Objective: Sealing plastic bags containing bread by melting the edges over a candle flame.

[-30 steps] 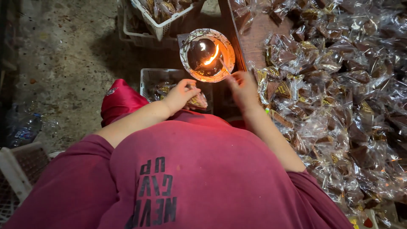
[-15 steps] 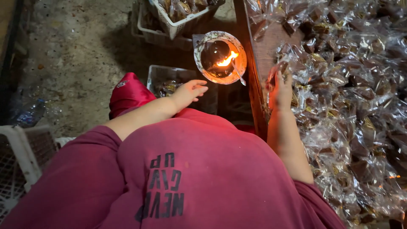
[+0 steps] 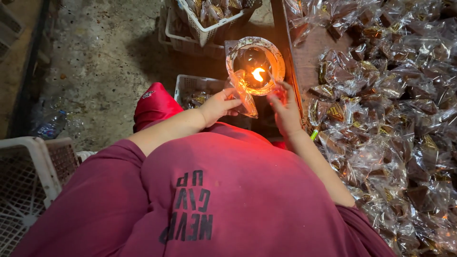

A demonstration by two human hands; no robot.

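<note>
Here, closest in, both hands hold one clear plastic packet up at the single flame: the left hand pinches its lower edge, fingers together, and the right hand grips the other side. The flame sits inside one round foil-lined ring. Right of it, the bench carries wrapped brown sweets, too many to count. Beyond stand two white baskets.

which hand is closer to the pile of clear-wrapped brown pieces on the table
Right. The right hand is at the table's edge, right beside the pile of clear-wrapped brown pieces; the left hand is farther left, holding a clear packet.
</note>
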